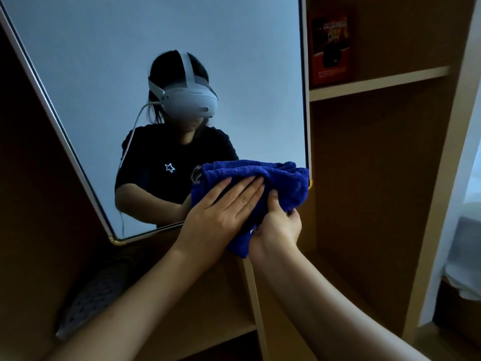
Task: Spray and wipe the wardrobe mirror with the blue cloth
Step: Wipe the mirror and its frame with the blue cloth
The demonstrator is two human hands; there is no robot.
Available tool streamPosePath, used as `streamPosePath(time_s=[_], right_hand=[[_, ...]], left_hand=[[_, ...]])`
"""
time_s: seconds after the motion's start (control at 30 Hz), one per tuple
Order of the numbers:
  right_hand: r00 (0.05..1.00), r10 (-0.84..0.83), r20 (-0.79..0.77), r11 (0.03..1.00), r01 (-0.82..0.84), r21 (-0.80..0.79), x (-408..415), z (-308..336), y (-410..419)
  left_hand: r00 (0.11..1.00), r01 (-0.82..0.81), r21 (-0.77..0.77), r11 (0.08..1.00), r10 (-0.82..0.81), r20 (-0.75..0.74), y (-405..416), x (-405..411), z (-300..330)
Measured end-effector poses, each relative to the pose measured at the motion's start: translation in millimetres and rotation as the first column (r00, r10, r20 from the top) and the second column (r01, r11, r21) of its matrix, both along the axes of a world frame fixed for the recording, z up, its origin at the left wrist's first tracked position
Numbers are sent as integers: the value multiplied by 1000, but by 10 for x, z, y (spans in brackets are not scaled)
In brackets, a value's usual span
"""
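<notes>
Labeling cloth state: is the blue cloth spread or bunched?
Bunched. The blue cloth shows folds, left hand flat on it, right hand gripping its lower edge.

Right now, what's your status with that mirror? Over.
Left hand flat on blue cloth; right hand pinching its lower edge. Cloth at mirror bottom right corner. No spray bottle in sight, nothing blocking.

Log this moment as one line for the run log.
left hand: flat on blue cloth | right hand: grip on cloth's lower edge | cloth at mirror lower right corner | spray bottle: not visible
</notes>
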State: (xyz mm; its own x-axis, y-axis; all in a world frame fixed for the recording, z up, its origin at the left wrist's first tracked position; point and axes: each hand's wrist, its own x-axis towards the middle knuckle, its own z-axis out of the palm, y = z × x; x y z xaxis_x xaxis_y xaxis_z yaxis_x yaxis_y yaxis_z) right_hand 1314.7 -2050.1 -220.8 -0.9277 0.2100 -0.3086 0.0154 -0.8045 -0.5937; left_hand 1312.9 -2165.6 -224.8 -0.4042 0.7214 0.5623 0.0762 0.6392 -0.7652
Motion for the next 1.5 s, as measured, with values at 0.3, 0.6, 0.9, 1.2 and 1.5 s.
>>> streamPosePath(time_s=[0.3, 0.6, 0.9, 1.2, 1.5], right_hand=[[999, -44, -13, 998, 44, 53, -86, 44, 176], [993, 120, -18, 992, -119, 50, 416, -3, -193], [958, 284, -44, 955, -287, -76, 598, -178, -646], [922, 377, -89, 912, -386, -140, 672, -177, -1116], [923, 378, -79, 920, -384, -84, 630, -138, -942]], left_hand=[[999, 42, 26, 999, -41, -5, 217, -139, -26], [992, -110, 242, 964, 120, -29, -238, 304, -484], [987, -108, 336, 936, 142, -77, -774, 518, -651], [990, -83, 235, 968, 108, -93, -1306, 677, -452], [993, -62, 225, 972, 83, -82, -1223, 611, -421]])
